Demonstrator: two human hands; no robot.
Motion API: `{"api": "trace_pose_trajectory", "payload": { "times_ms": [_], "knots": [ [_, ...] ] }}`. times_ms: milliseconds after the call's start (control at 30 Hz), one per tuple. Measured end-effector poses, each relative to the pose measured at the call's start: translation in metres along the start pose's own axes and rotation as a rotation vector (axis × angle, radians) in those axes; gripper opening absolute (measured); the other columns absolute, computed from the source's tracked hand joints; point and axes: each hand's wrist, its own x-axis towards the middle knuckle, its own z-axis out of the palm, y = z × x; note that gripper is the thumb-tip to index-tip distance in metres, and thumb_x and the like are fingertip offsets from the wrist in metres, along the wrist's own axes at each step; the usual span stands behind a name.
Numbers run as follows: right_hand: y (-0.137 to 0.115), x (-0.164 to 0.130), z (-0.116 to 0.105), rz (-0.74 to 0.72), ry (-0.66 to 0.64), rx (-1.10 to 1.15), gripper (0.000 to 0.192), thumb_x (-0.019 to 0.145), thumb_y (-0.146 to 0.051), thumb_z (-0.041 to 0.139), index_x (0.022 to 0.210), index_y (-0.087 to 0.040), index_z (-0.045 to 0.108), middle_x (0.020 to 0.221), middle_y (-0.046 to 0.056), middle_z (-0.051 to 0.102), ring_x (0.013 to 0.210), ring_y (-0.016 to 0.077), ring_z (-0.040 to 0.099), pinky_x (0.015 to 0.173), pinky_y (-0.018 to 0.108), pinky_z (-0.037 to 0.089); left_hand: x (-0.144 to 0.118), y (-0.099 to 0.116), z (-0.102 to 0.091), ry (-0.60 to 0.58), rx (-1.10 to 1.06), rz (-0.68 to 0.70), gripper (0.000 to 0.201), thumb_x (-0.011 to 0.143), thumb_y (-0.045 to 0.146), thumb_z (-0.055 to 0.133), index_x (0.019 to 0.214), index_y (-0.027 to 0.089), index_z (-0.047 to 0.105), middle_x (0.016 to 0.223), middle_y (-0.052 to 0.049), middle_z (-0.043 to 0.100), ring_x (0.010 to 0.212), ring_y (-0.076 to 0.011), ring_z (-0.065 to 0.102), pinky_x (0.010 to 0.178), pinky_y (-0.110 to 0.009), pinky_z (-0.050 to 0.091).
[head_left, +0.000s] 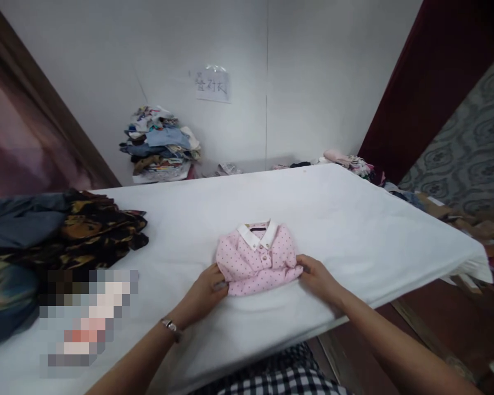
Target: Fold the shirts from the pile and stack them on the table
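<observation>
- A loose heap of dark clothes, grey-blue and black with a golden-brown pattern (102, 233), lies on the left of the table covered with a smooth white cloth (346, 219).
- Beyond the table's far edge, a tall stack of folded multicoloured garments (160, 145) rises against the pale wall.
- The left hand (208, 288), a silver-coloured band (172, 327) on its wrist, has its fingers curled in, pinching the left edge of the shirt; some fingertips are hidden by the fabric.
- The small pink shirt with dark dots and a white collar (257, 266) lies between the hands near the table's front edge, collar away from the person, lower part folded up.
- The right hand (318, 278) pinches the shirt's lower right edge, thumb and forefinger close together.
</observation>
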Motion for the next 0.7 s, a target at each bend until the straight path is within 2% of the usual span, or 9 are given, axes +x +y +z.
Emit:
{"api": "trace_pose_trajectory", "payload": {
  "times_ms": [67, 133, 200, 267, 400, 467, 533, 633, 700],
  "knots": [
    [-0.009, -0.006, -0.006, 0.023, -0.119, 0.048, 0.03, 0.064, -0.011, 0.057, 0.085, -0.028, 0.07, 0.092, 0.0, 0.071, 0.096, 0.0265, 0.06, 0.092, 0.04, 0.042, -0.007, 0.003, 0.0, 0.021, -0.063, -0.082, 0.03, 0.076, 0.025, 0.06, 0.102, 0.034, 0.072, 0.124, -0.001, 0.063, 0.117, -0.0259, 0.054, 0.105, -0.042, 0.038],
    [-0.019, -0.004, -0.014, 0.105, -0.15, 0.076, 0.039, 0.067, -0.016, 0.059, 0.104, -0.027, 0.068, 0.1, 0.003, 0.07, 0.097, 0.0273, 0.061, 0.092, 0.042, 0.042, -0.008, 0.005, -0.006, 0.03, -0.214, -0.202, 0.04, 0.073, 0.03, 0.065, 0.112, 0.033, 0.067, 0.121, -0.002, 0.065, 0.113, -0.0269, 0.056, 0.103, -0.042, 0.04],
    [-0.025, 0.004, -0.022, 0.215, -0.041, 0.047, 0.049, 0.07, -0.027, 0.065, 0.119, -0.024, 0.061, 0.107, 0.007, 0.069, 0.1, 0.0278, 0.061, 0.092, 0.043, 0.043, -0.004, 0.005, -0.013, 0.049, -0.394, -0.35, 0.055, 0.072, 0.038, 0.066, 0.126, 0.031, 0.057, 0.121, -0.003, 0.065, 0.112, -0.0267, 0.058, 0.099, -0.043, 0.043],
    [-0.028, 0.018, -0.024, 0.265, 0.086, -0.028, 0.062, 0.071, -0.041, 0.068, 0.128, -0.021, 0.055, 0.11, 0.01, 0.067, 0.099, 0.0268, 0.061, 0.091, 0.042, 0.043, 0.004, 0.004, -0.017, 0.093, -0.493, -0.486, 0.059, 0.076, 0.048, 0.06, 0.131, 0.028, 0.052, 0.122, -0.006, 0.064, 0.11, -0.0264, 0.059, 0.096, -0.043, 0.044],
    [-0.032, 0.053, -0.01, 0.289, 0.147, -0.084, 0.081, 0.068, -0.048, 0.07, 0.139, -0.021, 0.042, 0.105, 0.01, 0.067, 0.086, 0.0228, 0.062, 0.079, 0.038, 0.048, 0.034, 0.009, -0.015, 0.206, -0.546, -0.649, 0.057, 0.076, 0.057, 0.057, 0.114, 0.015, 0.061, 0.117, -0.015, 0.065, 0.101, -0.0285, 0.063, 0.084, -0.042, 0.049],
    [-0.039, 0.065, 0.0, 0.259, 0.184, -0.064, 0.081, 0.065, -0.041, 0.072, 0.137, -0.018, 0.044, 0.096, 0.008, 0.067, 0.082, 0.0207, 0.061, 0.074, 0.035, 0.048, 0.049, 0.015, -0.012, 0.282, -0.571, -0.676, 0.053, 0.074, 0.049, 0.065, 0.11, 0.011, 0.061, 0.119, -0.018, 0.064, 0.103, -0.0292, 0.062, 0.081, -0.039, 0.051],
    [-0.048, 0.067, 0.006, 0.17, 0.207, 0.017, 0.078, 0.062, -0.035, 0.073, 0.134, -0.017, 0.047, 0.085, 0.004, 0.066, 0.078, 0.0186, 0.06, 0.072, 0.031, 0.048, 0.057, 0.024, -0.009, 0.374, -0.571, -0.656, 0.05, 0.073, 0.039, 0.068, 0.114, 0.012, 0.058, 0.122, -0.017, 0.062, 0.107, -0.0264, 0.061, 0.083, -0.034, 0.051],
    [-0.055, 0.053, 0.003, 0.043, 0.129, 0.192, 0.076, 0.062, -0.034, 0.073, 0.133, -0.022, 0.048, 0.085, 0.001, 0.065, 0.079, 0.0178, 0.061, 0.071, 0.029, 0.048, 0.05, 0.032, -0.002, 0.415, -0.678, -0.487, 0.056, 0.075, 0.035, 0.068, 0.125, 0.018, 0.05, 0.121, -0.012, 0.063, 0.105, -0.0227, 0.062, 0.086, -0.033, 0.051],
    [-0.048, 0.039, -0.003, 0.073, 0.047, 0.229, 0.076, 0.062, -0.034, 0.074, 0.133, -0.025, 0.047, 0.089, 0.001, 0.067, 0.081, 0.0184, 0.063, 0.072, 0.029, 0.049, 0.037, 0.031, 0.004, 0.392, -0.761, -0.434, 0.061, 0.073, 0.036, 0.07, 0.127, 0.019, 0.049, 0.117, -0.011, 0.066, 0.101, -0.0242, 0.064, 0.084, -0.035, 0.053]
  ]
}}
